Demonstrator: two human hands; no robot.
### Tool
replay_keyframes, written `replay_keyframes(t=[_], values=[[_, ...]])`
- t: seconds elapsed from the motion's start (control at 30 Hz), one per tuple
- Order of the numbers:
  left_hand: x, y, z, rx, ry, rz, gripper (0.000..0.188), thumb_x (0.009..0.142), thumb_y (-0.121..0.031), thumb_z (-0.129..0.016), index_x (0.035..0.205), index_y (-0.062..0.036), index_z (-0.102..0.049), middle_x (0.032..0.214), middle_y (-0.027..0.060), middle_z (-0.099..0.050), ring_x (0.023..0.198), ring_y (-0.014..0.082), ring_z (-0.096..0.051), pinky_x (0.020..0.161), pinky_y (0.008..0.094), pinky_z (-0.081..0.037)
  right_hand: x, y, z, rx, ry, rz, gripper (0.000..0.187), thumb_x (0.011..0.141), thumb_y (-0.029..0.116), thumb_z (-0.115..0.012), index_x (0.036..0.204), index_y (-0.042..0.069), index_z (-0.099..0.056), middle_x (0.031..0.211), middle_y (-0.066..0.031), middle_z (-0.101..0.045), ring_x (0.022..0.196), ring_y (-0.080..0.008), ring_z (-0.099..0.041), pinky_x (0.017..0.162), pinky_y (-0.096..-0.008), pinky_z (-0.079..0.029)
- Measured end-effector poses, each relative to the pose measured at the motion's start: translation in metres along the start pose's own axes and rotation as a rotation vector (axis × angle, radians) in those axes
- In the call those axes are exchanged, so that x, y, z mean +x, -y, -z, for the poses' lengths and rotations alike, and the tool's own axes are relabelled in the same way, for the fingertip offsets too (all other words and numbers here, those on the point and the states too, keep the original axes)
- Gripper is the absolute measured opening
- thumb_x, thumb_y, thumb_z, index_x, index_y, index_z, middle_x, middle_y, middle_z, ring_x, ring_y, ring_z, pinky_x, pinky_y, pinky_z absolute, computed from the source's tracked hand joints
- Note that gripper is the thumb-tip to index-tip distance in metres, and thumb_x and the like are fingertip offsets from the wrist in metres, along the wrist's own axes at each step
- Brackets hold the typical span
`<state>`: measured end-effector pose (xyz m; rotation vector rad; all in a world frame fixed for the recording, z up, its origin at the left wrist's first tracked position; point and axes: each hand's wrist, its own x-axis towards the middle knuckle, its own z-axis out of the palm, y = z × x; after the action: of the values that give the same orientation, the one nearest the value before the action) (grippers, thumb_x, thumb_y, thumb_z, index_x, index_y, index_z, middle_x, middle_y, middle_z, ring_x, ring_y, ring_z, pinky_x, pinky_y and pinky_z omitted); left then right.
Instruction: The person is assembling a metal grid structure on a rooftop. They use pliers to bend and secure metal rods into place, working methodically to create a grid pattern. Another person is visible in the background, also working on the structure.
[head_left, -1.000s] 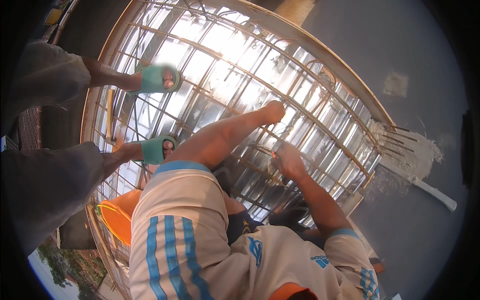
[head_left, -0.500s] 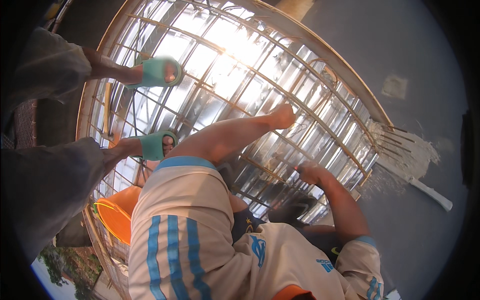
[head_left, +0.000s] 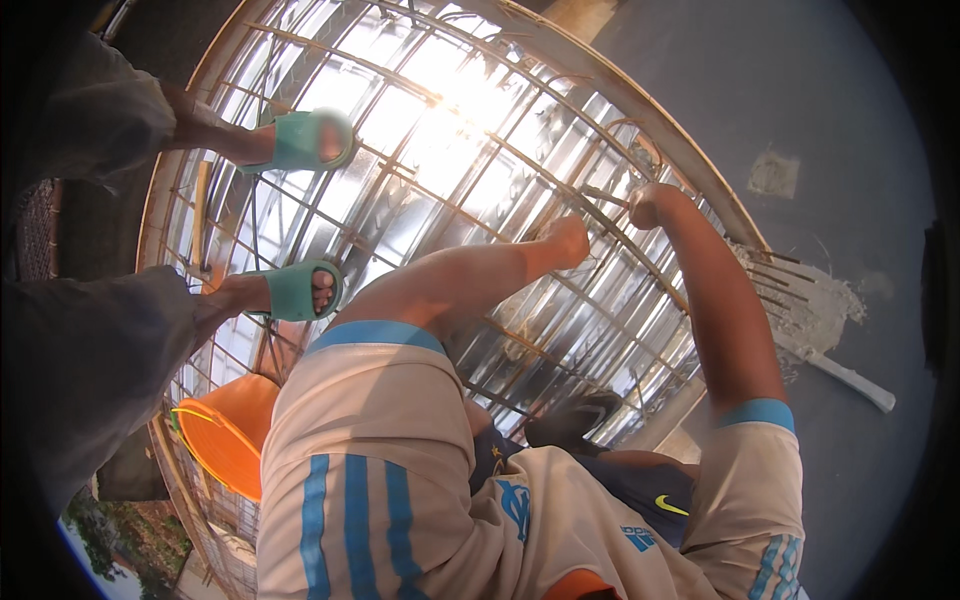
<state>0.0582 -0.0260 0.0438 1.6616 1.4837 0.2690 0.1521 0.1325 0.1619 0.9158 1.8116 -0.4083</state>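
Note:
My left hand (head_left: 568, 238) is closed low over the grid of rusty reinforcing bars (head_left: 520, 150), with strands of thin wire at its lower edge. Farther forward and to the right, my right hand (head_left: 650, 205) is closed around a slim dark metal tool (head_left: 606, 196). The tool points left across a long bar, and its exact kind does not show. Beneath the bars lies shiny ribbed metal sheeting (head_left: 430, 130), with strong sun glare on it.
Another person in green sandals (head_left: 300, 290) stands on the grid at left. An orange bucket (head_left: 228, 430) lies tipped near them. A wooden edge board (head_left: 690, 150) borders the grid. Beyond it, bar ends (head_left: 780, 275) and a pale-handled tool (head_left: 850, 382) lie on a grey surface.
My right hand has swung forward with the metal tool, from near my body to just right of my left hand. The left hand stays at nearly the same spot on the grid.

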Motion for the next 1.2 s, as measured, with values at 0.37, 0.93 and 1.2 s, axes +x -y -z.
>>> replay_keyframes(t=[0.37,0.93,1.2], values=[[-0.023,-0.025,0.047,-0.264,0.075,0.335,0.028,0.085,-0.016,-0.052,0.101,0.0049,-0.060,0.102,0.0283,-0.064,0.097,0.0404,-0.063,0.083,0.0444,-0.051,-0.025,0.060,0.046,-0.191,-0.021,-0.063,0.030,0.069,0.008,-0.056,0.094,0.012,-0.073,0.098,-0.0134,-0.069,0.089,-0.0320,-0.066,0.075,-0.0400,-0.054],[-0.016,0.007,0.103,-0.021,0.082,0.186,0.041,0.077,-0.020,-0.064,0.112,-0.0015,-0.056,0.096,0.0176,-0.066,0.088,0.0347,-0.065,0.078,0.0470,-0.051,-0.031,0.043,0.012,0.386,0.233,-0.098,0.021,0.082,0.010,-0.054,0.094,-0.004,-0.065,0.084,-0.0166,-0.068,0.066,-0.0255,-0.067,0.055,-0.0400,-0.055],[-0.008,-0.017,0.075,0.250,-0.235,-0.271,0.034,0.076,-0.030,-0.070,0.101,-0.0094,-0.058,0.090,0.0117,-0.064,0.095,0.0298,-0.060,0.086,0.0411,-0.042,-0.048,0.048,-0.014,0.920,0.268,0.005,0.023,0.080,0.017,-0.067,0.088,-0.005,-0.063,0.071,-0.0124,-0.065,0.059,-0.0242,-0.065,0.052,-0.0385,-0.053]])
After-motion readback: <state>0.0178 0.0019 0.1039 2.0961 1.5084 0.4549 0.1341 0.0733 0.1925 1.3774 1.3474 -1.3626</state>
